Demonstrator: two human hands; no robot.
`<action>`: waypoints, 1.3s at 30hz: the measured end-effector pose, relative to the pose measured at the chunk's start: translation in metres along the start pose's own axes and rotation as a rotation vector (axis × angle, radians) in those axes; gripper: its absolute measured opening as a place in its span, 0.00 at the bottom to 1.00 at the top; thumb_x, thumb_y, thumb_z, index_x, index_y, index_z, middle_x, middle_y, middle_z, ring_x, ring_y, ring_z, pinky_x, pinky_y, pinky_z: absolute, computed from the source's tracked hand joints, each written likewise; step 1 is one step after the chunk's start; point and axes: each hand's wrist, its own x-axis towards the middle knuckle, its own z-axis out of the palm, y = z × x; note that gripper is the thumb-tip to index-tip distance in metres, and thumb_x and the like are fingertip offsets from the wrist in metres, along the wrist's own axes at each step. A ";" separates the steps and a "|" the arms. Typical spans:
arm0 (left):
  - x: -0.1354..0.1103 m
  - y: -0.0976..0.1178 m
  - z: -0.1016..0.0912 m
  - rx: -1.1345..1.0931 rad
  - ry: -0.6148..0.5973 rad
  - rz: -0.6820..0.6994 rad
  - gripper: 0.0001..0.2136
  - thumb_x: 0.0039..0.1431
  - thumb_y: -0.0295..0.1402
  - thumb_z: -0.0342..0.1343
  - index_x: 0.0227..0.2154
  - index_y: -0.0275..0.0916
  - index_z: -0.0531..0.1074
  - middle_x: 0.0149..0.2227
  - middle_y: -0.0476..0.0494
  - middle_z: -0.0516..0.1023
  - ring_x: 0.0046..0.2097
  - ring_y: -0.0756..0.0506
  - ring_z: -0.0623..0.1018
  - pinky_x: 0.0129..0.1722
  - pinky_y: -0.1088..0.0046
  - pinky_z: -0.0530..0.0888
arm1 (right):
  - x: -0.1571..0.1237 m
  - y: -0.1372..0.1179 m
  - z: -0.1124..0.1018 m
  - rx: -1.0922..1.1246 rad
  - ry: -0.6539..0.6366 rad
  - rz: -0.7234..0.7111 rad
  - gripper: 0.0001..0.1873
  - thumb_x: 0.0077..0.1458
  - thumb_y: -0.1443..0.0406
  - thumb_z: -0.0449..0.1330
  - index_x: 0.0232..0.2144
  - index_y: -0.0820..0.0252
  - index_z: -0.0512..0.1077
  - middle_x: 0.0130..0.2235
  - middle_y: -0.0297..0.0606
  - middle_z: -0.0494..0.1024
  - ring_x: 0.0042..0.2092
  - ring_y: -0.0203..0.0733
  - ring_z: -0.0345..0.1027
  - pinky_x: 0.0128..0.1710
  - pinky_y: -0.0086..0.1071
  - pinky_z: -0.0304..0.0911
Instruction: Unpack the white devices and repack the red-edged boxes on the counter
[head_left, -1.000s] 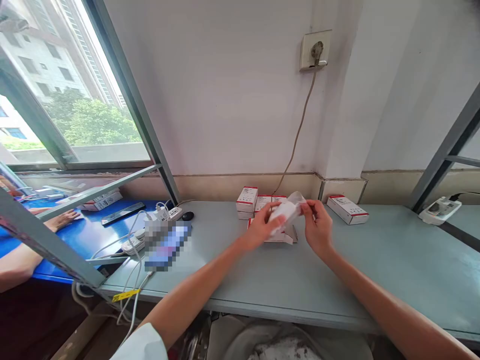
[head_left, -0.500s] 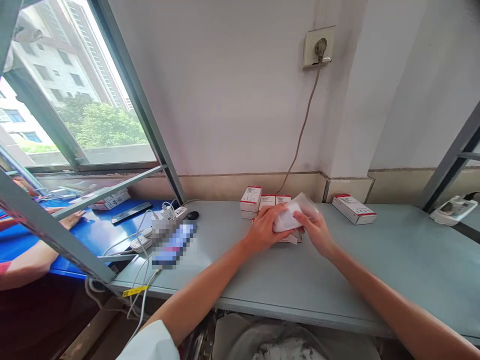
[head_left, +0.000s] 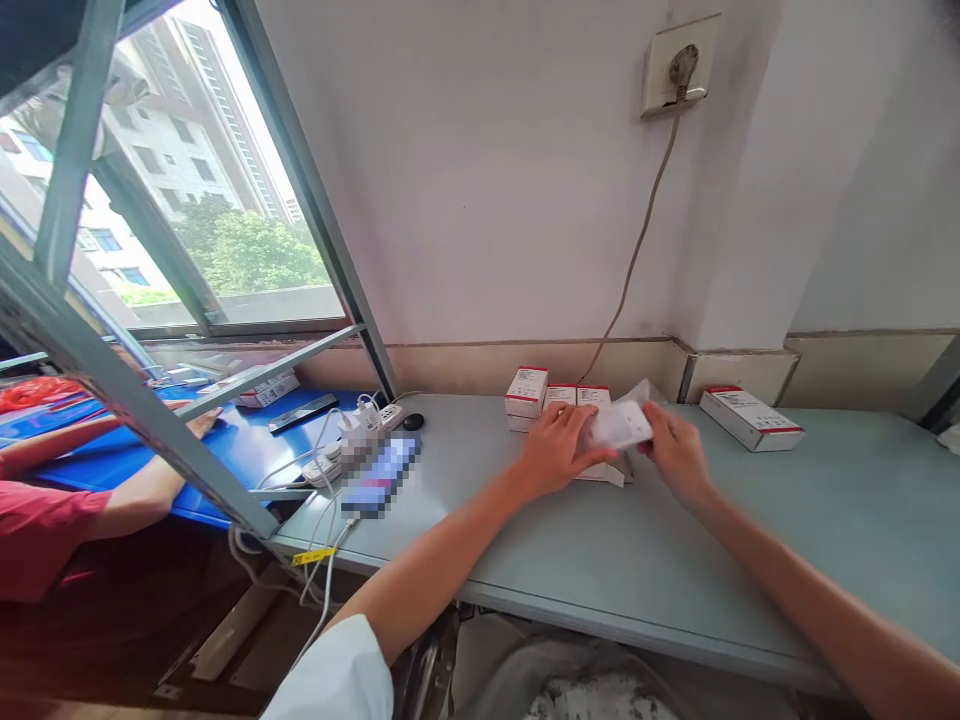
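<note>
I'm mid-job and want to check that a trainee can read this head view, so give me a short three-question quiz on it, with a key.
1. What white item do the left hand and the right hand hold between them?
2. True or false: the lone red-trimmed white box lies to the right of the right hand.
3. What colour is the table under the co-worker's hand? A) green B) blue C) white

Key: 1. a white packet; 2. true; 3. B
</note>
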 end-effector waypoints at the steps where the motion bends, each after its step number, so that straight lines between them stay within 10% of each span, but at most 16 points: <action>1: 0.001 -0.002 -0.001 0.033 -0.019 -0.024 0.33 0.70 0.62 0.56 0.66 0.43 0.69 0.56 0.35 0.81 0.59 0.32 0.78 0.61 0.50 0.75 | 0.002 0.002 -0.001 0.005 0.065 0.016 0.39 0.56 0.27 0.58 0.25 0.56 0.71 0.19 0.34 0.70 0.21 0.39 0.62 0.19 0.32 0.55; 11: -0.006 -0.012 0.001 0.088 -0.329 -0.127 0.43 0.58 0.70 0.62 0.64 0.42 0.68 0.63 0.31 0.78 0.64 0.26 0.77 0.64 0.46 0.71 | 0.007 -0.001 -0.011 0.191 0.152 0.019 0.33 0.58 0.33 0.62 0.35 0.56 0.73 0.22 0.34 0.76 0.20 0.36 0.60 0.19 0.31 0.54; 24: -0.001 -0.008 0.010 0.041 0.169 -0.143 0.40 0.59 0.64 0.67 0.65 0.47 0.66 0.59 0.38 0.80 0.58 0.31 0.79 0.59 0.51 0.73 | 0.015 0.003 -0.011 0.285 0.008 0.183 0.30 0.51 0.36 0.70 0.30 0.55 0.73 0.20 0.29 0.68 0.20 0.33 0.57 0.17 0.29 0.50; 39: -0.006 -0.013 0.022 0.083 0.169 -0.086 0.41 0.56 0.64 0.69 0.65 0.45 0.69 0.59 0.37 0.81 0.60 0.31 0.80 0.62 0.49 0.73 | 0.006 0.012 -0.006 -0.365 -0.118 -0.446 0.18 0.69 0.48 0.58 0.43 0.52 0.79 0.41 0.42 0.84 0.42 0.51 0.75 0.41 0.43 0.69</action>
